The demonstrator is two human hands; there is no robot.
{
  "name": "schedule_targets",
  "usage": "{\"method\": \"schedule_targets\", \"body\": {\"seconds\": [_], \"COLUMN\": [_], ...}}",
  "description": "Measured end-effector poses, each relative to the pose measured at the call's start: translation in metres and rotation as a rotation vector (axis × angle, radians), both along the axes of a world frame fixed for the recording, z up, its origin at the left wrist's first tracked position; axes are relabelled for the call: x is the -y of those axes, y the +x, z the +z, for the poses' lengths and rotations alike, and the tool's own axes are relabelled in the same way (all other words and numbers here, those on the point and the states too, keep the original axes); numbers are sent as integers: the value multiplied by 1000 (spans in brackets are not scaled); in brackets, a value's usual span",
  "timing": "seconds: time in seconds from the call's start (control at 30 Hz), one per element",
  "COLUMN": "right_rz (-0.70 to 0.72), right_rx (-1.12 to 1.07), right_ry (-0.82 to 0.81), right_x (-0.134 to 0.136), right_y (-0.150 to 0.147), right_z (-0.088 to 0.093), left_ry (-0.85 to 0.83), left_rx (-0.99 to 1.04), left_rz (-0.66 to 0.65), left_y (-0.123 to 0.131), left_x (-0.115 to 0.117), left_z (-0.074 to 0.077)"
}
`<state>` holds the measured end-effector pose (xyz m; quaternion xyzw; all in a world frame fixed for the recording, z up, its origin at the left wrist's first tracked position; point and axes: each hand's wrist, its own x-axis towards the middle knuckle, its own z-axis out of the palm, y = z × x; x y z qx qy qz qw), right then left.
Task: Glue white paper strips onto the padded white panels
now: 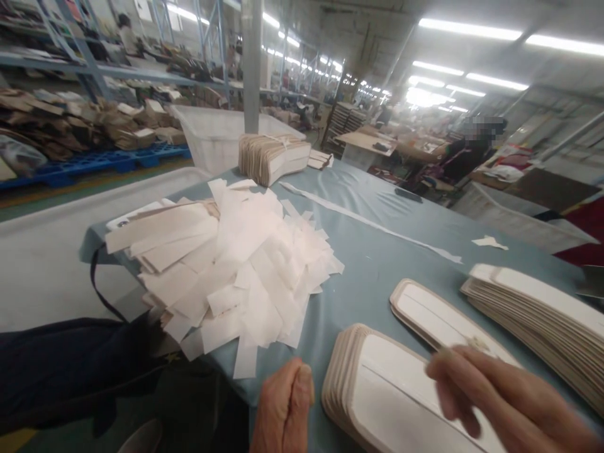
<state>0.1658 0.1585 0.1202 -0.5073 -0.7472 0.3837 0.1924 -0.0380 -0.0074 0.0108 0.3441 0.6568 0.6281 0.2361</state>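
My left hand point(285, 406) is at the near table edge, fingers curled in and thumb pressed against them. Whatever it may hold is hidden. Just right of it lies a stack of oblong, round-cornered panels point(391, 384), white on top with tan edges. Over this stack hovers my right hand point(504, 396), slightly blurred, its fingers bent and apart, nothing visible in them. Behind it, a thinner panel stack point(425, 308) bears a small knot. A taller panel stack point(542, 302) lies at the right. Left of centre spreads a heap of loose pale strips point(264, 251).
A tied bundle of panels point(274, 157) stands at the table's far end. A long white strip point(372, 217) and a white scrap point(489, 242) lie on the green-covered table point(358, 264). White bins point(207, 135) flank it. A person point(472, 151) is at the back right.
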Motion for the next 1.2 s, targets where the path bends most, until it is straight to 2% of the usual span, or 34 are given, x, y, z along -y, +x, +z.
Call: {"method": "schedule_targets", "body": {"seconds": [0.03,0.07,0.13,0.2,0.27,0.37,0.47,0.63,0.77,0.97,1.07,1.2], "right_rz": [200,330,540,690,783,920,953,1024,1030,882,838,819], "right_rx": [67,93,89,153,240,369,433,339,299,160,158,113], "right_ry": [-46,-10,176,417,598,791,912,1010,934,725,653,585], "right_x": [1,3,4,1,-5,-12,-16,-21,-25,-25,-24,-23], "right_y": [-33,-68,-137,-194,-235,-270,-291,-315,-319,-313,-309,-307], "right_z": [6,12,18,17,10,-4,-17,-32,-32,-20,-17,-22], "left_ry": [-22,-40,-49,-34,-30,-44,-21,-43,-94,-109,-55,64], "left_rx": [4,-5,-45,-76,-86,-94,-96,-42,40,108,179,410], "left_rz": [40,69,104,126,164,249,327,384,414,432,437,410], "left_y": [-7,-14,-29,-44,-56,-67,-73,-80,-85,-95,-105,-116], "left_x": [3,5,11,14,15,13,11,9,9,8,6,-1], "left_z": [-1,-2,-5,-4,1,11,17,19,18,24,26,25]}}
